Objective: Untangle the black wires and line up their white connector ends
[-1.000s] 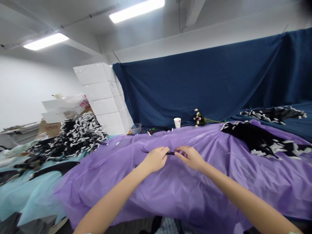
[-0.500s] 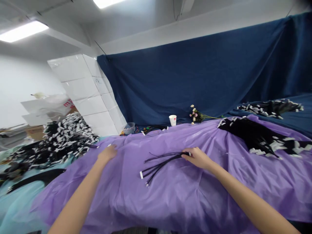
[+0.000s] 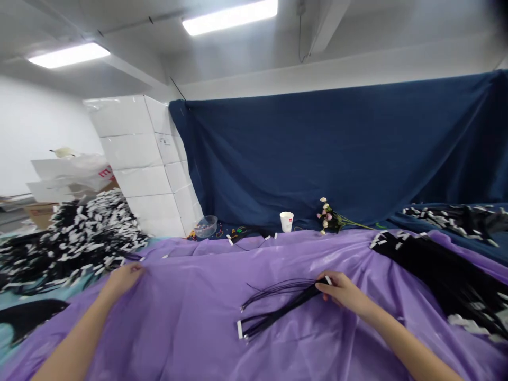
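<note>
Right hand: your right hand (image 3: 342, 290), right of centre, pinches the cable bundle (image 3: 283, 311) near its white-tipped end; your fingers cover part of that end.
Cable bundle: black strands fan leftward from your grip over the purple sheet (image 3: 206, 301), lower centre; a white connector (image 3: 239, 329) shows at the far end, but overlapping strands are too tangled to count.
Left hand: your left hand (image 3: 124, 279), lower left, has its fingers drawn together beside the cable heap (image 3: 83, 238); you cannot tell whether they grip anything, as the fingertips are blurred.
Cable heap: cut off by the left edge, single cables hard to separate.
Right-hand stack: black cables (image 3: 428, 270) run out of the right edge.
Behind: small items by the clear bowl (image 3: 206, 227), left of the paper cup (image 3: 286, 221), are too small to identify.
Arms: both your forearms leave the bottom edge.
</note>
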`<state>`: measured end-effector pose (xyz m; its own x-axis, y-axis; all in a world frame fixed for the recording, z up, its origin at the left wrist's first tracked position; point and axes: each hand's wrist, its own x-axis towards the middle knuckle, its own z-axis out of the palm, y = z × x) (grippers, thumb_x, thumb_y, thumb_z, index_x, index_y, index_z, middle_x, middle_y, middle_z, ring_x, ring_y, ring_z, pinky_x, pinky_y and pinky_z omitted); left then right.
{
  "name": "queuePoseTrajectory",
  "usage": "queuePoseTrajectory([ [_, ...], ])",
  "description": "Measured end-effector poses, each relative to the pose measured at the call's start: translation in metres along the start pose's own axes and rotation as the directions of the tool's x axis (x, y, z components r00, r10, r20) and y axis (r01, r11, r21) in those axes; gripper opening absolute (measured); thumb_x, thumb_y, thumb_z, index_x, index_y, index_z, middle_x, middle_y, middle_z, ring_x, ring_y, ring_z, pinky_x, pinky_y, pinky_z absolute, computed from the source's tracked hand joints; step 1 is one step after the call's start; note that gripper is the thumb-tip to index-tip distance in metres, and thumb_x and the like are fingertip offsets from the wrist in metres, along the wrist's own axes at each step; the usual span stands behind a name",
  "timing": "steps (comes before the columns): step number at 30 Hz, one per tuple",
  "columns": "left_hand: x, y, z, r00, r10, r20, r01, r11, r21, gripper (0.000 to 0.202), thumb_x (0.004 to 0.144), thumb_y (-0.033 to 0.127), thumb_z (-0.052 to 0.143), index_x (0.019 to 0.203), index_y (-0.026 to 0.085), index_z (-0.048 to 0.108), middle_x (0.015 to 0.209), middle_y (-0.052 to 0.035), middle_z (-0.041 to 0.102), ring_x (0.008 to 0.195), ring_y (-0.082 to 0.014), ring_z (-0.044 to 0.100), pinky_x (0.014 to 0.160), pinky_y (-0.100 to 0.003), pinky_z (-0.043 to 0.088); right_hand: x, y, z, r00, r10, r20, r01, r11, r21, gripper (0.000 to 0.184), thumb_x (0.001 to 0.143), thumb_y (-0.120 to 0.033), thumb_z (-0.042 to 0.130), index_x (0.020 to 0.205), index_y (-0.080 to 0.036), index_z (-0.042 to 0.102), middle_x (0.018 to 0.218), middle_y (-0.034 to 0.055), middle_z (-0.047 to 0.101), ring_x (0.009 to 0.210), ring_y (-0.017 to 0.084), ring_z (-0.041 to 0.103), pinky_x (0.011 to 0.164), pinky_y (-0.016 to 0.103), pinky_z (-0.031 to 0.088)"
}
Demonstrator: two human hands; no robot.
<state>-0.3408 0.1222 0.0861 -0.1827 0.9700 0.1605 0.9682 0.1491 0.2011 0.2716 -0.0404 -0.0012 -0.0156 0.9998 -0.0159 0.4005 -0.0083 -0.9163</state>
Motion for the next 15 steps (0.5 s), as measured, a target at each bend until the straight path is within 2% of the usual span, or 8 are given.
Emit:
queuePoseTrajectory([
  [3,0.018,0.006,-0.004,0.998,-0.054,-0.041,0.055,0.998,0.024,0.037,0.083,0.040,0.042,0.095,0.015,0.066,0.097,-0.0093,0.071,0.099,-0.0296,0.064,0.082,-0.032,0.047,0.008,-0.001,-0.002,1.000,0.017,-0.007,-0.016,0.997,0.080,0.039,0.075,-0.052,0.055,0.090,-0.016,0.057,0.055,-0.0015,0.057,0.036,0.007,0.036,0.038,0.021,0.023],
  [5,0.028,0.014,-0.004,0.994,-0.084,-0.064,0.087,0.995,0.040,0.039,0.085,0.041,0.040,0.101,0.015,0.065,0.103,-0.0114,0.070,0.101,-0.0307,0.063,0.081,-0.034,0.048,0.011,-0.005,-0.004,0.999,0.032,-0.032,-0.027,0.990,0.137,0.040,0.075,-0.054,0.056,0.090,-0.016,0.058,0.054,-0.0020,0.056,0.036,0.006,0.036,0.038,0.021,0.022],
  [10,0.047,0.037,0.009,0.983,-0.145,-0.115,0.154,0.985,0.075,0.047,0.088,0.041,0.033,0.109,0.010,0.062,0.105,-0.0192,0.066,0.101,-0.0355,0.063,0.075,-0.039,0.049,0.019,-0.023,-0.013,0.992,0.076,-0.103,-0.046,0.963,0.266,0.047,0.067,-0.062,0.063,0.075,-0.017,0.057,0.050,-0.0032,0.051,0.035,0.006,0.036,0.037,0.021,0.023],
  [12,0.054,0.042,0.018,0.979,-0.162,-0.124,0.173,0.981,0.085,0.046,0.089,0.041,0.030,0.107,0.012,0.061,0.101,-0.0173,0.066,0.099,-0.0365,0.064,0.073,-0.039,0.050,0.024,-0.029,-0.018,0.987,0.068,-0.146,-0.023,0.957,0.288,0.049,0.068,-0.065,0.062,0.068,-0.018,0.052,0.047,-0.0043,0.048,0.036,0.006,0.037,0.038,0.021,0.024],
  [15,0.065,0.046,0.031,0.976,-0.171,-0.133,0.185,0.978,0.101,0.042,0.088,0.041,0.028,0.101,0.017,0.060,0.090,-0.0098,0.065,0.096,-0.0367,0.065,0.069,-0.040,0.050,0.034,-0.031,-0.024,0.978,0.080,-0.194,-0.017,0.951,0.308,0.048,0.070,-0.065,0.061,0.068,-0.018,0.049,0.048,-0.0051,0.046,0.039,0.007,0.039,0.040,0.021,0.026],
])
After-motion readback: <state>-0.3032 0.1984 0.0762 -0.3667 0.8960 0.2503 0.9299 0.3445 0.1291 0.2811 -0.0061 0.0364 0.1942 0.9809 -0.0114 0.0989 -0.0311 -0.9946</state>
